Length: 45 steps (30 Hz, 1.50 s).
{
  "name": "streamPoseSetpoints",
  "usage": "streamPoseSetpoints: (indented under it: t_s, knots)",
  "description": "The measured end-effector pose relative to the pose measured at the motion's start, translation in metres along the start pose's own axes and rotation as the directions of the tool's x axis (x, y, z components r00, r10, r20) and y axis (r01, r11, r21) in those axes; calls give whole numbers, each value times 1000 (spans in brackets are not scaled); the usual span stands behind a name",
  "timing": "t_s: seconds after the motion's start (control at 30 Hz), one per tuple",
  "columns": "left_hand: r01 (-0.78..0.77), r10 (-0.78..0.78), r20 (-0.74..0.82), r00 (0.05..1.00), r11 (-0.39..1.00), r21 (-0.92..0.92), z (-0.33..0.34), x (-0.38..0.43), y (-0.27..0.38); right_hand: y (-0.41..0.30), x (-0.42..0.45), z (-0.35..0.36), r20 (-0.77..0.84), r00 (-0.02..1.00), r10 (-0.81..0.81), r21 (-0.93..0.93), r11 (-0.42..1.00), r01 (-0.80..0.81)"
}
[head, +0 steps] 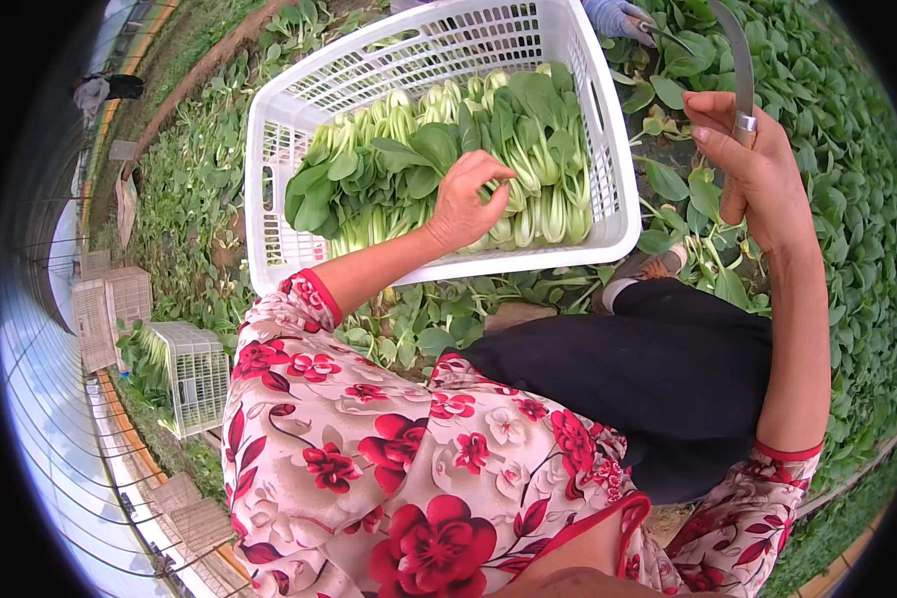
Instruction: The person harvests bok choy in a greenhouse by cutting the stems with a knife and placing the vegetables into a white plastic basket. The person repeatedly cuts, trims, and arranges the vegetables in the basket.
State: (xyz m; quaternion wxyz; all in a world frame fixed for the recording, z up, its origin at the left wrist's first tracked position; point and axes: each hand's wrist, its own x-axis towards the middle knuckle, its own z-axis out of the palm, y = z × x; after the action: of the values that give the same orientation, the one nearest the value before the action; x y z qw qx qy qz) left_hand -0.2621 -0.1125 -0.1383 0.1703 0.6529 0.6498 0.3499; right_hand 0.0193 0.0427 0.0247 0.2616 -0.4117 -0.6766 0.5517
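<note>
My left hand (469, 196) hovers over the bok choy (538, 142) inside a white plastic crate (626, 187). Its fingers are curled, with a small gap between thumb and forefinger and nothing visible in them. The bok choy lies in rows, pale stems and green leaves side by side. To the right of the crate, my right hand (770, 168) grips the wooden handle of a curved harvesting knife (740, 63). The blade points up, away from me, above growing leaves.
Beyond the crate's far right corner, another person's gloved hand (614, 16) holds a thin-bladed tool (669, 36). Dense bok choy plants (867, 247) grow at right. Another crate (198, 381) with greens lies at left, near stacked crates (112, 306). My shoe (646, 269) rests beside the white crate.
</note>
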Motion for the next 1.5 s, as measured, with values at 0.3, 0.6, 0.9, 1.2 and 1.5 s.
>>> streamPoseSetpoints:
  t_s: [0.3, 0.6, 0.9, 1.2, 1.5]
  knots:
    - [799, -764, -238, 600, 589, 124, 13, 41, -40, -17, 7, 19, 59, 991, -124, 110, 987, 117]
    - [576, -585, -101, 805, 728, 372, -1, 94, -42, -12, 3, 7, 35, 988, -152, 35, 988, 151]
    - [551, -518, -232, 823, 629, 548, 44, 102, -110, -14, 5, -5, -57, 992, -110, 106, 988, 116]
    - [499, -338, -368, 867, 614, 612, 97, 89, -153, -14, -12, -71, -352, 930, -108, 148, 974, 169]
    - [683, -635, -312, 707, 727, 69, 20, 115, -138, 87, -169, -160, -731, 620, 284, 139, 952, -273]
